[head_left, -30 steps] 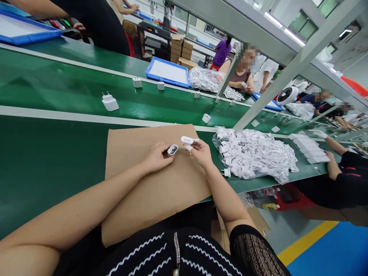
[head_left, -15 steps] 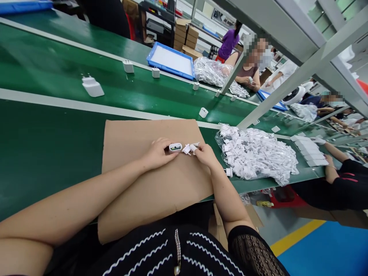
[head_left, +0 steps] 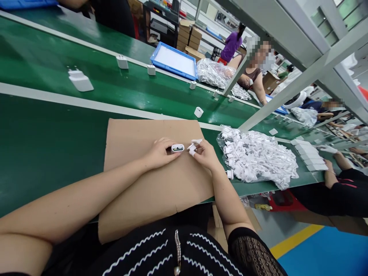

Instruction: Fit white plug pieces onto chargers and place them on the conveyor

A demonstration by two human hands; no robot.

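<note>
My left hand is closed around a white charger housing, its open oval end turned to the right with a green circuit board showing inside. Across a small gap, my right hand pinches a small white plug cap with prongs; white covers sit on the fingertips. Both hands are over a brown cardboard sheet on the green bench. Right of my right hand lies a clear bag full of white plug caps, with a loose plug cap at its near left edge.
White charger housings and a charger with prongs ride on the green belt. A metal post slants up behind the bag. At right, a co-worker's hands touch a row of white pieces. Beyond the belt stands a blue tray.
My right hand has turned the plug cap and opened its fingers slightly around it. The left hand with the housing has shifted slightly right. Pieces on the belt have moved left.
</note>
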